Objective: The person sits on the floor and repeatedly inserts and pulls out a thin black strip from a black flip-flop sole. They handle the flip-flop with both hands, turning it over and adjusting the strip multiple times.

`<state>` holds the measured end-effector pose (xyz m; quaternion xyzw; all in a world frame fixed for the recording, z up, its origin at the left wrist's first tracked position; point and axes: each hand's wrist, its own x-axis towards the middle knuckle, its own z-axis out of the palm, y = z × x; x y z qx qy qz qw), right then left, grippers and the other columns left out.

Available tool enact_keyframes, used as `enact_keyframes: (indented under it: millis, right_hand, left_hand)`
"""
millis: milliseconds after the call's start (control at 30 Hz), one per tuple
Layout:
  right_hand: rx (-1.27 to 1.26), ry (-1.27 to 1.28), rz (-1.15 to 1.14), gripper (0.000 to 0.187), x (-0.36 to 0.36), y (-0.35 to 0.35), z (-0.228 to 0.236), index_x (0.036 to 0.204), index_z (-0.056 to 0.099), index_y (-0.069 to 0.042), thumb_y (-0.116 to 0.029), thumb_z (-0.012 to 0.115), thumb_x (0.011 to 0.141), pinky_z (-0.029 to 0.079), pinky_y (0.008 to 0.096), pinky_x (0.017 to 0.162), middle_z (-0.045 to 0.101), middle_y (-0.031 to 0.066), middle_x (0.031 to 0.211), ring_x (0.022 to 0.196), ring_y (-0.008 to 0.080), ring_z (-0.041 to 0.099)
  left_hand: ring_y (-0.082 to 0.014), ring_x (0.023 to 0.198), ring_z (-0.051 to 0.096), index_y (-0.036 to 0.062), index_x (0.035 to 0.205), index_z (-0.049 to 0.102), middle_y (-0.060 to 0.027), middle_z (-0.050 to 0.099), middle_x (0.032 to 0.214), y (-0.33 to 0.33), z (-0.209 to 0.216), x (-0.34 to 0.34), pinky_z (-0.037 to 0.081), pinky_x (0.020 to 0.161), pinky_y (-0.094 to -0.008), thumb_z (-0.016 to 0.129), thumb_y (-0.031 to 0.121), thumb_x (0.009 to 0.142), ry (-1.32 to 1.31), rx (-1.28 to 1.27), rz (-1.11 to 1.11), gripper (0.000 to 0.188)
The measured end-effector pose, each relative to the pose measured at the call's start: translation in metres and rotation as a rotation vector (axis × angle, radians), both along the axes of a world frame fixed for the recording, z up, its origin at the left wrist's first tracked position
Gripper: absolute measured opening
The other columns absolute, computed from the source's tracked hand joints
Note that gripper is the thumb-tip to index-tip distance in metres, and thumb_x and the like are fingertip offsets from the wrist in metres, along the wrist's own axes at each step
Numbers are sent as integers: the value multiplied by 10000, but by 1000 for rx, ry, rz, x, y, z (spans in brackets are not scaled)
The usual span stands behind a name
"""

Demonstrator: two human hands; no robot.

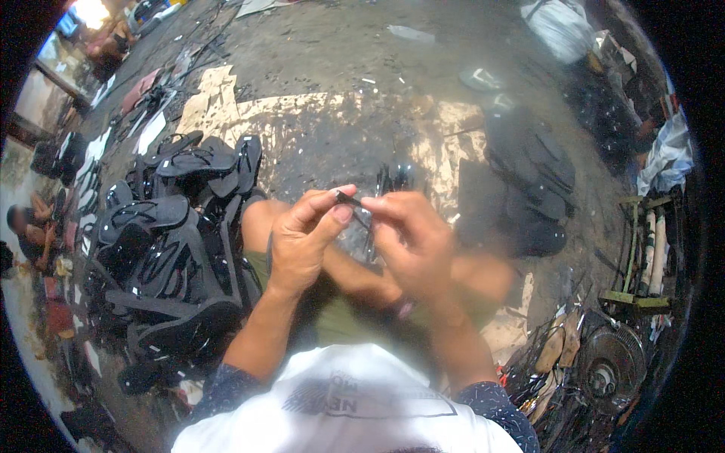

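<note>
In front of my body, a thin black strap (348, 199) is stretched between my two hands. My left hand (297, 240) pinches one end between thumb and fingertips. My right hand (411, 235) has its fingers closed on the other part, and a dark length hangs below between the hands. To the left of my knee lies a big heap of black flip-flops (172, 214) with glossy straps. On the right, past my other knee, are stacked flat black soles (521, 189), partly blurred.
Torn brown cardboard (208, 102) covers part of the dark floor (325, 45) ahead. A round fan (610, 362) and a green-framed rack (642, 249) stand at the right. A white sack (559, 30) is at the far right. Another person (38, 226) sits at the far left.
</note>
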<state>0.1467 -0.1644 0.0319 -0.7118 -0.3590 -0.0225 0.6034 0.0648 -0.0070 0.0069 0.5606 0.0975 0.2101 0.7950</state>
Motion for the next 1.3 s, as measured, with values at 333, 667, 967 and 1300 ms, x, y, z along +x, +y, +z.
enact_keyframes:
  millis: [333,667,967,1300]
  right_hand:
    - [23,43,46,276,-4,-3,-3,1096,720,-49,48,687,841,568,324,753,706,119,1010,888,235,704]
    - [121,438,154,133,9,-42,11,1029,708,-7,-51,743,909,558,290,784,738,93,979,900,143,702]
    - [603,-187,979,113,31,-86,164,924,735,66,-39,754,885,523,293,574,733,223,934,730,237,699]
    - [681,-506,780,102,24,-78,163,830,769,25,-67,809,844,359,264,394,718,143,743,482,152,551]
  left_hand:
    - [-129,1049,645,-48,1217,700,-65,682,1154,-8,8,-1,526,940,-261,699,32,960,18,1,-38,268]
    - [-321,1195,610,25,1281,687,-195,639,1296,42,-5,-14,476,1018,-396,738,171,890,241,894,193,420]
    - [-404,1374,450,33,1374,511,-239,505,1423,57,-52,-70,330,1143,-546,852,306,736,622,1326,10,773]
    - [-182,988,648,-15,1228,632,-66,701,1071,46,-7,-99,509,901,-329,740,37,800,682,233,39,445]
